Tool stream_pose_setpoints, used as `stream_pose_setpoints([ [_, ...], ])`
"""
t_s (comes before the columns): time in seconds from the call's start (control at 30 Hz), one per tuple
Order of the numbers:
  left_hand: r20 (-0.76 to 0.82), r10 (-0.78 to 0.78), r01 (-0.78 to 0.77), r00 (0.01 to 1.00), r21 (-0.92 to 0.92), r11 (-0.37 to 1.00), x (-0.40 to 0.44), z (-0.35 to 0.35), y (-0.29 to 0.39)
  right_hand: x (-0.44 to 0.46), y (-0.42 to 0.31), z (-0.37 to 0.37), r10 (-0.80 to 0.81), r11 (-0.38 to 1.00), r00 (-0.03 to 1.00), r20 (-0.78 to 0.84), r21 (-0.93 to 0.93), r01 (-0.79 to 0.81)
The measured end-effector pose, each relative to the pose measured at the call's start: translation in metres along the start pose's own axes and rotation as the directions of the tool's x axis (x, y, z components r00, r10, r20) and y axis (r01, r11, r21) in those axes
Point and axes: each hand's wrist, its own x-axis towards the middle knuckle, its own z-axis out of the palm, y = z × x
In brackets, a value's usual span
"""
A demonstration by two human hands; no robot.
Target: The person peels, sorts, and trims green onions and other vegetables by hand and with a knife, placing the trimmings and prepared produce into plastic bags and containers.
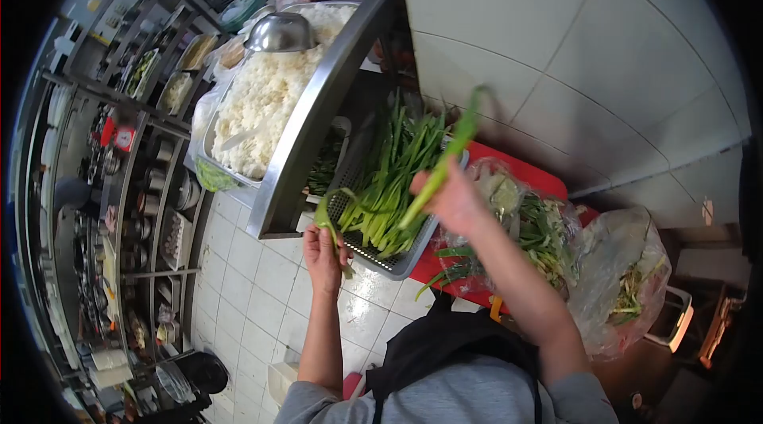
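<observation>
My right hand (451, 198) is closed around a long green vegetable stalk (459, 138), its upper end pointing toward the tiled wall. In my left hand (323, 255), the fingers pinch a limp, curved green leaf (324, 208) whose lower end hangs below the hand. Between and beyond both hands, a grey perforated plastic basket (404, 263) holds a heap of long leafy green stalks (389, 174), pale ends toward me. My left hand is at the basket's left side, apart from it; the right is above its right edge.
A metal-edged table (306, 118) bears a tray of white rice (258, 98) with a metal bowl (280, 32) on it. At right, plastic bags of greens (548, 241) lie on a red surface (544, 178), beside another clear bag (612, 273). Shelving (131, 209) stands left.
</observation>
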Motion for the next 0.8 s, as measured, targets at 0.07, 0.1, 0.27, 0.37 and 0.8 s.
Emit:
stream_pose_setpoints([
  [0.07, 0.022, 0.033, -0.033, 0.999, -0.016, 0.999, -0.004, 0.021, 0.015, -0.015, 0.037, 0.019, 0.266, 0.887, 0.944, -0.195, -0.335, -0.319],
  [0.1, 0.057, 0.041, -0.041, 0.998, -0.005, 0.999, -0.005, 0.029, 0.018, -0.029, 0.051, 0.025, 0.316, 0.818, 0.917, -0.242, -0.420, -0.393],
  [0.27, 0.426, -0.221, 0.094, 0.877, 0.299, 0.949, -0.039, 0.061, -0.002, -0.053, 0.061, 0.001, 0.401, 0.916, 0.828, 0.393, -0.149, -0.373],
  [0.37, 0.488, -0.331, 0.238, 0.808, 0.245, 0.940, -0.071, 0.081, -0.032, -0.061, 0.014, -0.005, 0.198, 0.974, 0.964, 0.178, 0.077, -0.214],
  [0.8, 0.672, -0.275, -0.301, 0.688, 0.609, 0.733, -0.098, 0.121, -0.110, -0.367, -0.258, -0.183, -0.921, 0.379, 0.383, -0.077, -0.412, 0.829],
])
